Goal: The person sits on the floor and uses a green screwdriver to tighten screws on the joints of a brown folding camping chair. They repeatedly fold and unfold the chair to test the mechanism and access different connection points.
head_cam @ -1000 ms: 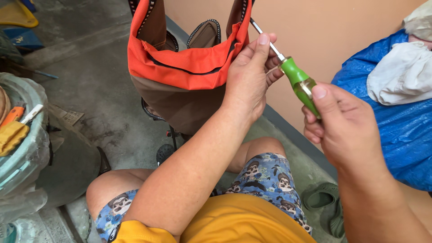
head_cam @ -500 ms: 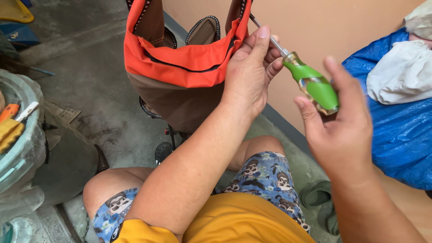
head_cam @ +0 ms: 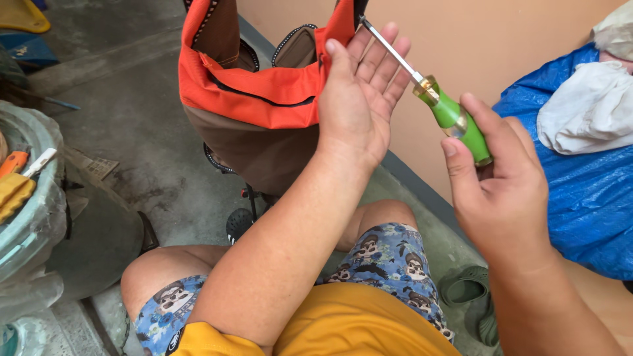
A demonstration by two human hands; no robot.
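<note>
My left hand (head_cam: 356, 105) has opened flat against the orange-and-brown bag (head_cam: 257, 99), fingers spread. My right hand (head_cam: 501, 191) grips the green-handled screwdriver (head_cam: 428, 92), its shaft now angled up toward the bag's top edge.

The one camera sits on my head and looks steeply down over my chest, so my own lap fills the bottom edge. It faces forward and down toward the wall ahead of me. It is close: my right hand (head_cam: 502, 198), closed on the green-handled screwdriver (head_cam: 453, 118), takes up the right side, and my left hand (head_cam: 356, 99) lies just left of that grip, flat against the orange and brown bag (head_cam: 257, 99). Beyond the grip, to its right, is a blue tarp (head_cam: 580, 191).
</note>
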